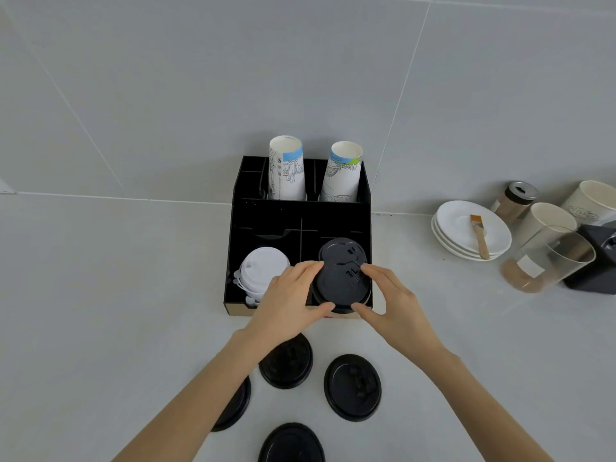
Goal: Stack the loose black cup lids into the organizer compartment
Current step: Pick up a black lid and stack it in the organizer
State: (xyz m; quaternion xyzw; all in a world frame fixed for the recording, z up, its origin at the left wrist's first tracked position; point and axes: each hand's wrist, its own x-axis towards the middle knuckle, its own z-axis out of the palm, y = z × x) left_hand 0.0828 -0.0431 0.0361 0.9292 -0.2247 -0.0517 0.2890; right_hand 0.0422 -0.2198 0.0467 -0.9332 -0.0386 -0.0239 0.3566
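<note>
Steadying a black cup lid (pixel 340 283) from both sides, the person's left hand (pixel 288 303) and right hand (pixel 391 301) pinch its rim between fingers and thumb, one hand on each edge, probably so it goes down level onto the pile instead of tipping. Held lid: at the front right compartment of the black organizer (pixel 266 215), over a stack of black lids (pixel 341 250) whose top one shows just behind it; whether the held lid already rests on that stack cannot be told. Front left compartment: stack of white lids (pixel 263 266), leaning slightly. Rear compartments: two printed paper cups (pixel 286 168), mouths up and tilted apart. Small rear left slots: contents not discernible. Loose on the counter (pixel 100 295) near the person, well apart from the organizer: four black lids (pixel 352 386), lying flat, one partly hidden under the left forearm, one cut by the frame edge. By this count the job looks under way, four left to go. Off to the right, unrelated: stacked white saucers (pixel 450 228) carrying a small brush (pixel 480 236).
</note>
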